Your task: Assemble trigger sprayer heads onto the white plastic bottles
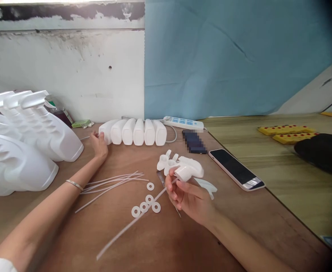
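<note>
My right hand (190, 198) is closed on a white spray head (183, 172), whose long thin tube (126, 227) slants down to the left. Behind it lie more white spray heads (163, 160). At the left end of a row of white plastic bottles, my left hand (99, 145) grips the end bottle (106, 131); its fingers are partly hidden. Several white ring washers (143, 206) lie under and around the held tube. Loose thin tubes (109, 182) are spread between my arms. A slim metal tool (178, 212) shows partly beneath my right hand.
Large white bottles (41, 132) lie stacked at the left. At the back is a power strip (184, 122). A dark phone (194, 141) and a pink-edged phone (236, 169) lie near the table's right edge. Yellow pieces with red dots (286, 130) are farther right.
</note>
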A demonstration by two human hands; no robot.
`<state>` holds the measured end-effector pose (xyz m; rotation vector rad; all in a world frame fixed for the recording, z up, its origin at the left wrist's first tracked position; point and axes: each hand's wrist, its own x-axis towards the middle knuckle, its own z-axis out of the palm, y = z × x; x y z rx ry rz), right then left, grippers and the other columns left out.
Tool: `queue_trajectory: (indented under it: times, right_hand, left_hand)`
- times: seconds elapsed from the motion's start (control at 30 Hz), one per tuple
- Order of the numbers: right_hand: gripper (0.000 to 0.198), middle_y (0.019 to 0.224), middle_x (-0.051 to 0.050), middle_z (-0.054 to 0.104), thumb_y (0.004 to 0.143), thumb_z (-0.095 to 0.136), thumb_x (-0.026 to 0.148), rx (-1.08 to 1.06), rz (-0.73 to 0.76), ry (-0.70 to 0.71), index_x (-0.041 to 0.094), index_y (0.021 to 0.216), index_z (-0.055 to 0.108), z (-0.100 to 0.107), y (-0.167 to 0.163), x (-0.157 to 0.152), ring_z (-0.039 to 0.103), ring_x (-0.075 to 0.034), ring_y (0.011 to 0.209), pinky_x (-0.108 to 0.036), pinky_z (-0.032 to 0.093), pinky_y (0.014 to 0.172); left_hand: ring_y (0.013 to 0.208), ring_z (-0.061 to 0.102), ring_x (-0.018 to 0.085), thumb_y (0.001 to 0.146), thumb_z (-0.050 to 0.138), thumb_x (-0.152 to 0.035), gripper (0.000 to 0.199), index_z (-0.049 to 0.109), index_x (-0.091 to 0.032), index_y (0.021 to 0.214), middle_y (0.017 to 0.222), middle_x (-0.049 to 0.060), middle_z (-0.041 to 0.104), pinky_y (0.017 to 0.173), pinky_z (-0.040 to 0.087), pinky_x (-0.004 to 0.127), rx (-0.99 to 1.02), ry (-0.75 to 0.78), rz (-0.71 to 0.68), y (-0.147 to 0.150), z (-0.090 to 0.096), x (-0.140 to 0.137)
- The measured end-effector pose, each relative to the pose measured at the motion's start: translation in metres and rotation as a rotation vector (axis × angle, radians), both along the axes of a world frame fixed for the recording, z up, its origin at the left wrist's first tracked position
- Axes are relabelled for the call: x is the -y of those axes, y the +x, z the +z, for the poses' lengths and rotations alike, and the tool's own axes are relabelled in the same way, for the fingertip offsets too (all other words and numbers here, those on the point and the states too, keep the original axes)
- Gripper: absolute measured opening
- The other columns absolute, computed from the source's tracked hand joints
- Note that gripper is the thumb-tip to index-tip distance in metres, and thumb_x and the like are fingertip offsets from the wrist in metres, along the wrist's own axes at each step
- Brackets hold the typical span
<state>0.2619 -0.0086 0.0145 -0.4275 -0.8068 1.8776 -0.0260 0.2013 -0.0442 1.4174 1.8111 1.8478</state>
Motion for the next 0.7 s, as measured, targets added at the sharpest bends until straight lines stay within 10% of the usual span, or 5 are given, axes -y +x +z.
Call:
queue_trajectory:
  times: [0.33,0.53,0.7]
  right_hand:
    - [0.038,0.041,0.007,0.045,0.075,0.063,0.048,0.269,0.324,0.049,0.01,0.079,0.064,-0.002,-0.013,-0.002,0.024,-0.001,0.033,-0.014,0.016,0.032]
    - [0.048,0.037,0.007,0.044,0.072,0.061,0.054,0.532,0.485,0.102,0.008,0.059,0.061,0.016,-0.048,0.009,0.031,0.0,0.029,-0.016,0.016,0.032]
    - [0.047,0.044,0.006,0.048,0.075,0.056,0.053,0.672,0.565,0.028,0.01,0.058,0.057,0.023,-0.073,0.028,0.034,0.0,0.032,-0.014,0.019,0.031]
  left_hand:
    - [0.12,0.035,0.03,0.079,0.048,-0.033,0.051,0.038,-0.006,0.121,0.123,0.018,0.039,0.102,0.024,0.042,-0.21,0.1,-0.154,-0.006,0.037,0.067]
    - [0.117,0.041,0.029,0.078,0.046,-0.046,0.048,0.045,-0.022,0.118,0.114,0.01,0.055,0.099,0.028,0.044,-0.611,0.226,-0.877,0.02,0.061,0.179]
    - [0.081,0.055,0.018,0.074,0.056,-0.043,0.038,0.05,-0.023,0.106,0.092,0.004,0.062,0.076,0.041,0.029,-0.393,-0.331,-1.09,0.017,0.063,0.234]
